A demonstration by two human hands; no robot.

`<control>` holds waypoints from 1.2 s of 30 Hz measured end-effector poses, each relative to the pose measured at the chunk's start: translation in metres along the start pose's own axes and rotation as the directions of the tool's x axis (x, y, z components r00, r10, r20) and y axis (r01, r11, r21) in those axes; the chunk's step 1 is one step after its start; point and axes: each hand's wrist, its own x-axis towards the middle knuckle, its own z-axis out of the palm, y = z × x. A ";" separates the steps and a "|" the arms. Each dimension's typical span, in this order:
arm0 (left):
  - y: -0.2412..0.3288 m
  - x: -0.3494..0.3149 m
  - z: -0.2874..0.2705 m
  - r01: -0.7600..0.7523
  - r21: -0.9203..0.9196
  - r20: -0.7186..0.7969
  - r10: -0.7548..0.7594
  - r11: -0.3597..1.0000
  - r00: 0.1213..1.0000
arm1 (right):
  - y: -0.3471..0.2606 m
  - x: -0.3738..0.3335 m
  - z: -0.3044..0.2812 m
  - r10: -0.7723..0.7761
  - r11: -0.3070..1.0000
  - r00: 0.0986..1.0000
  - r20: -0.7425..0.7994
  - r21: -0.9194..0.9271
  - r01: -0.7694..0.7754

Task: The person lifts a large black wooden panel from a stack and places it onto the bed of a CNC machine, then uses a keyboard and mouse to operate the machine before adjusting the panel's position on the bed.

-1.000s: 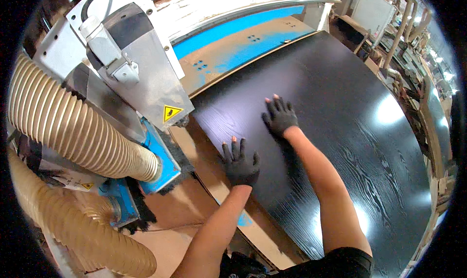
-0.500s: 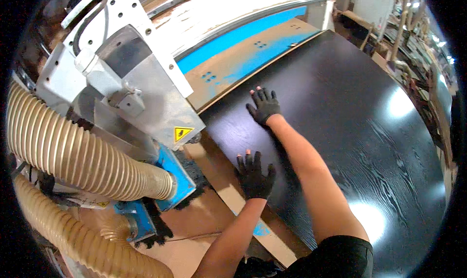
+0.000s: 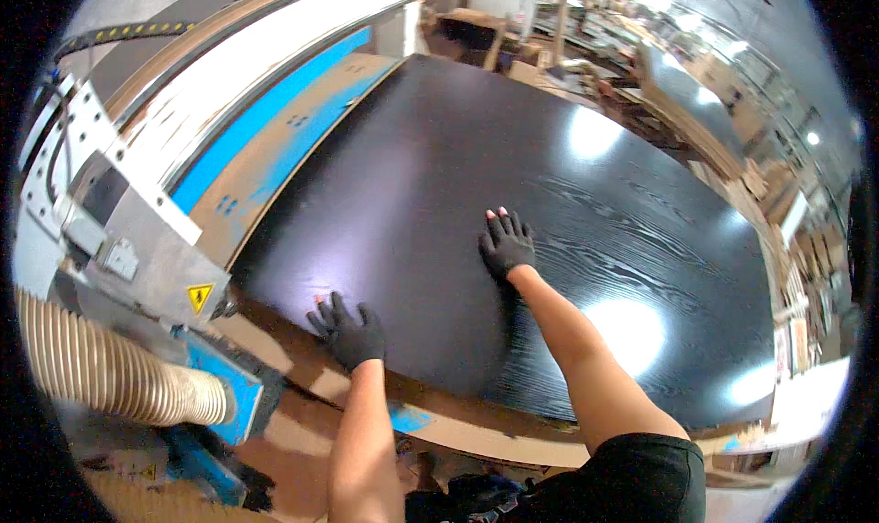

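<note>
A large dark panel [image 3: 430, 203] with a glossy wood-grain face lies flat in front of me. My left hand [image 3: 351, 331], in a black glove with bare fingertips, rests near the panel's left front edge with its fingers spread. Farther to the right, my right hand [image 3: 507, 244] is laid on the panel's middle, palm down and fingers stretched out. It wears the same kind of glove. Neither hand grips anything.
Along the panel's far left edge runs a brown board [image 3: 265, 161] with blue paint, below a white machine beam [image 3: 275, 56]. A metal machine head [image 3: 137, 230] and ribbed hose [image 3: 110, 363] stand at left. Stacked boards [image 3: 682, 125] fill the far right.
The view has swung to the right, so the machine head and hose sit farther left. My right hand has shifted along the panel to the right, and my hands are wider apart.
</note>
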 end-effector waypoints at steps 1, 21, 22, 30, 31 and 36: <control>-0.001 -0.001 -0.002 -0.009 0.003 -0.030 0.009 1.000 1.000 | 0.024 -0.019 -0.004 0.080 0.996 0.997 0.018 0.027 -0.081; -0.002 -0.015 0.012 0.153 -0.229 -0.038 -0.166 0.961 0.985 | -0.001 -0.232 -0.041 -0.251 0.965 0.967 -0.052 0.066 0.254; 0.003 -0.020 0.010 0.256 -0.261 -0.029 -0.272 0.931 0.962 | -0.005 -0.247 -0.043 -0.316 0.947 0.948 -0.019 0.050 0.317; -0.004 -0.028 0.051 0.456 -0.454 -0.022 -0.521 0.765 0.853 | -0.027 -0.276 -0.040 -0.492 0.869 0.867 -0.081 0.013 0.495; -0.011 -0.027 0.055 0.425 -0.508 -0.086 -0.535 0.749 0.840 | -0.032 -0.277 -0.040 -0.505 0.861 0.859 -0.084 0.017 0.508; 0.014 -0.042 0.065 0.429 -0.591 -0.007 -0.536 0.684 0.844 | -0.013 -0.289 -0.033 -0.456 0.888 0.885 -0.095 0.007 0.459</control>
